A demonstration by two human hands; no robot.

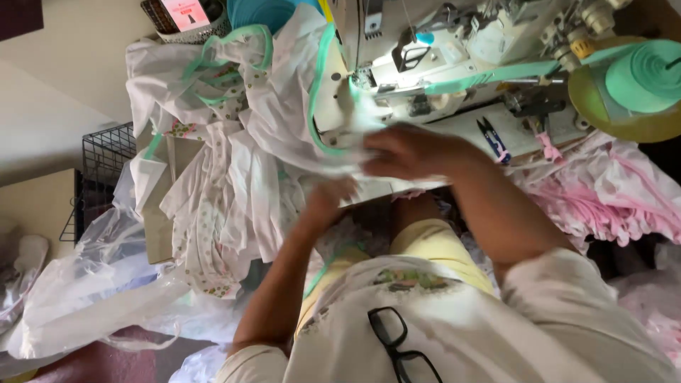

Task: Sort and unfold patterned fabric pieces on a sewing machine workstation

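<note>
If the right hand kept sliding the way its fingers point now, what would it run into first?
The right hand lies flat on white fabric, fingers pointing left. Going on, it would probably first meet the bunched white fabric with green trim beside the sewing machine; depth is unclear.

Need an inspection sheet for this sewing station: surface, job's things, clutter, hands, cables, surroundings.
Surface: sewing machine bed, mostly under cloth.
Job's things: white fabric with green trim at the needle; green tape roll.
Clutter: thread snips, pink fabric, clear plastic bags.
Hands: left hand and right hand both press the fabric.
Cables: nothing seen.
Surroundings: black wire basket, eyeglasses hanging on the shirt.
</note>
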